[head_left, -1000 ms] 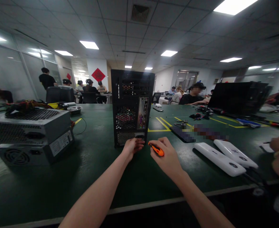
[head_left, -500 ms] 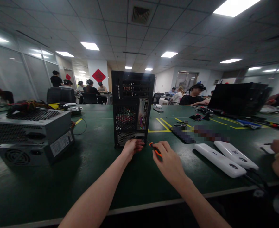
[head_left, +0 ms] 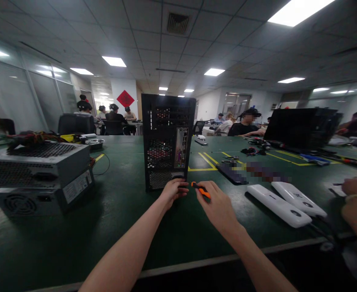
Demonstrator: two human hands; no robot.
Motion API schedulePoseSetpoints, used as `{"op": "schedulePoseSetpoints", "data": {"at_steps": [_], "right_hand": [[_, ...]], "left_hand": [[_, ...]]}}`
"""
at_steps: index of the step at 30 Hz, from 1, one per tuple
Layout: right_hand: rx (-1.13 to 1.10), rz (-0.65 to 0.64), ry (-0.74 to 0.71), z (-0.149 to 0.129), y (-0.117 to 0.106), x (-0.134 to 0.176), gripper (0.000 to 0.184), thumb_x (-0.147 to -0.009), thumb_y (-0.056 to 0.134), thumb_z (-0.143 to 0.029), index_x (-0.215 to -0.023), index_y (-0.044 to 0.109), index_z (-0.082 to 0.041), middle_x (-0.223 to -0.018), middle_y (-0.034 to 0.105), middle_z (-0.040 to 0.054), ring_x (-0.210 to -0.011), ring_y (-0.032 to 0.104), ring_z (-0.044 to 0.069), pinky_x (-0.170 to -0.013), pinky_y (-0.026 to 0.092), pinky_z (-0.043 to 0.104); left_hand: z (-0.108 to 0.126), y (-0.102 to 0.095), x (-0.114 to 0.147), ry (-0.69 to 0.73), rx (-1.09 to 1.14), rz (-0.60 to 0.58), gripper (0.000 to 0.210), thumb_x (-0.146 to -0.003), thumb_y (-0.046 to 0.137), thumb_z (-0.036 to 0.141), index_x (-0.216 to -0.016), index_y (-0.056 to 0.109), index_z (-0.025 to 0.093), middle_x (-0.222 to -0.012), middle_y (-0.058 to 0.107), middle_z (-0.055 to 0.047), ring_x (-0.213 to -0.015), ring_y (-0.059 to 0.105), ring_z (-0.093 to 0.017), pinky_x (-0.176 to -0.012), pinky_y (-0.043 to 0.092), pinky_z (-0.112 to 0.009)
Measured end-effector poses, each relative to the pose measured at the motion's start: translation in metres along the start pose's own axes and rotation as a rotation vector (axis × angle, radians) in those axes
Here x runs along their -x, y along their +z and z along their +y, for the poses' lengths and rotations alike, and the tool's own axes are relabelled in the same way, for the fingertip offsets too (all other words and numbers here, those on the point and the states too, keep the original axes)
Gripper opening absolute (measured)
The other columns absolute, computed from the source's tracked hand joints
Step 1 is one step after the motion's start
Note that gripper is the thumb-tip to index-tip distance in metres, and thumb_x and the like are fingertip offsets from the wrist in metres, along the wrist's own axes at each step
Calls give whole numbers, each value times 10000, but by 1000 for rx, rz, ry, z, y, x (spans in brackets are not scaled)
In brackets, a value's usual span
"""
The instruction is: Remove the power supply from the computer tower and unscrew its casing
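Observation:
A black computer case (head_left: 161, 132) stands upright on the green table, its rear side facing me. My right hand (head_left: 215, 202) is closed around an orange-and-black screwdriver (head_left: 203, 190), whose front end points left. My left hand (head_left: 172, 192) is in front of the lower right part of the case, thumb and fingers drawn together close to the screwdriver's tip. Whatever is between those fingers is too small to make out. Whether the left fingers touch the shaft cannot be told.
Two stacked power supplies (head_left: 38, 166) with bundled cables sit at left, with a metal bowl (head_left: 95, 143) behind. Right of my hands lie two white power banks (head_left: 278, 205) and a dark phone (head_left: 231, 173). A co-worker's hand (head_left: 356, 186) is at the right edge.
My left hand has come slightly away from the case's lower right corner, toward the screwdriver. The screwdriver in my right hand has turned, showing more of its orange handle.

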State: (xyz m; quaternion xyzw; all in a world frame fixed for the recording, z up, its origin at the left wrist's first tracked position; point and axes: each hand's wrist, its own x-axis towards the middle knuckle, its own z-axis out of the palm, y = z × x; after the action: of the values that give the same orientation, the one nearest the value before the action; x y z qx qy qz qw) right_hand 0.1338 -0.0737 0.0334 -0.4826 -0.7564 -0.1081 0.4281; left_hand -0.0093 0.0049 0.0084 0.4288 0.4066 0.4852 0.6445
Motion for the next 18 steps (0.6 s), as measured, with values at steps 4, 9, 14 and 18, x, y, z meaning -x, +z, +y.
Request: {"op": "schedulePoseSetpoints", "data": {"at_steps": [4, 9, 14, 18], "right_hand": [[-170, 144, 42, 8, -15, -8, 155, -799, 493, -250, -910, 589, -200, -905, 613, 50, -837, 582, 186, -779, 453, 335], [-969, 319, 721, 47, 13, -50, 257, -714, 642, -284, -952, 597, -199, -898, 626, 16, -848, 590, 159, -808, 456, 313], [-1156, 101, 971, 69, 97, -98, 266, -861, 490, -322, -1059, 521, -146, -1026, 565, 55, -860, 573, 153, -737, 490, 347], [-1269, -10, 959, 64, 146, -114, 305, -859, 494, -318, -1117, 490, -155, -1113, 524, 68, -939, 549, 180, -785, 474, 384]], "left_hand": [[-1, -3, -1, -16, -3, 14, 305, -776, 431, 111, -1072, 500, 88, -1084, 589, -151, -583, 586, -71, -535, 471, -192], [-4, -1, 1, -41, 20, 47, 213, -790, 456, 121, -991, 521, 87, -978, 610, -128, -569, 586, -79, -523, 475, -195], [-2, 4, 4, -29, 59, 102, 164, -834, 446, 202, -943, 464, 80, -805, 590, -87, -572, 596, -95, -556, 490, -219], [5, 1, 6, -5, 93, 151, 173, -842, 453, 248, -904, 449, 86, -732, 557, -51, -581, 601, -102, -569, 492, -223]]}}
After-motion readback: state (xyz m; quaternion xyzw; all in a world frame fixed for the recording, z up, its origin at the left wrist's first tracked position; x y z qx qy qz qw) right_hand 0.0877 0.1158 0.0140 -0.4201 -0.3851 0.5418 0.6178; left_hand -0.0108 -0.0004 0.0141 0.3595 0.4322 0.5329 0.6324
